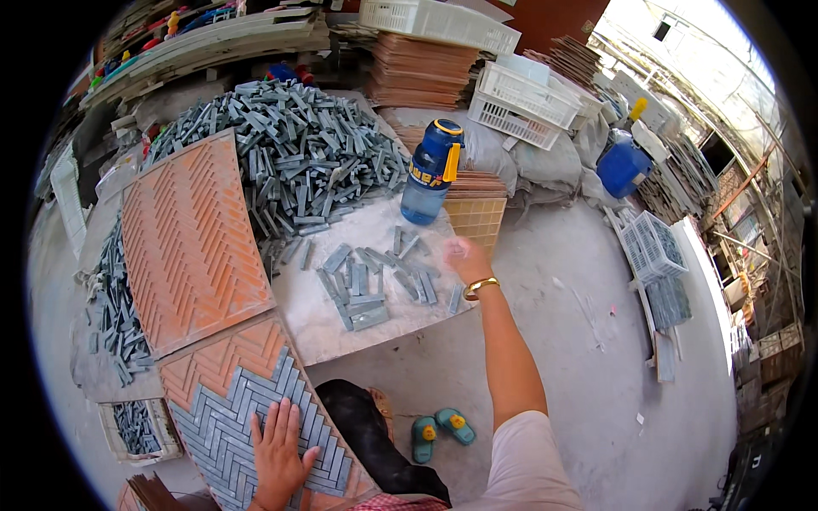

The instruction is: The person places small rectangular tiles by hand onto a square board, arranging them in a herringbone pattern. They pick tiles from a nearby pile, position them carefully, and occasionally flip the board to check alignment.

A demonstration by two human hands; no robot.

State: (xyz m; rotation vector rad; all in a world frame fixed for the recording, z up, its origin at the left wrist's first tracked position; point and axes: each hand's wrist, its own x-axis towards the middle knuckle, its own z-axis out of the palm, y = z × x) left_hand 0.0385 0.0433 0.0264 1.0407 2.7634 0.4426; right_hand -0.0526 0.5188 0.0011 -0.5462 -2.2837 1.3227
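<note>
My left hand point(279, 451) lies flat with fingers spread on the grey strip tiles point(234, 417). They fill part of an orange herringbone tray point(200, 364), whose far slots show bare. My right hand point(465, 259), with a gold bracelet point(481, 288) at the wrist, is over the right edge of the work table point(341, 339). Its fingers are blurred, and whether they hold anything cannot be made out. Left of it, several loose strip tiles point(369, 317) are scattered on the dusty tabletop. A second orange herringbone tray point(194, 247) rests beyond the first, its slots unfilled.
A large heap of grey strip tiles point(298, 153) covers the table's far side. A blue water bottle point(432, 175) stands at the right. Behind are stacked orange trays point(417, 72) and white crates point(520, 106). Teal slippers point(423, 439) and a tile-filled crate point(136, 430) are on the floor.
</note>
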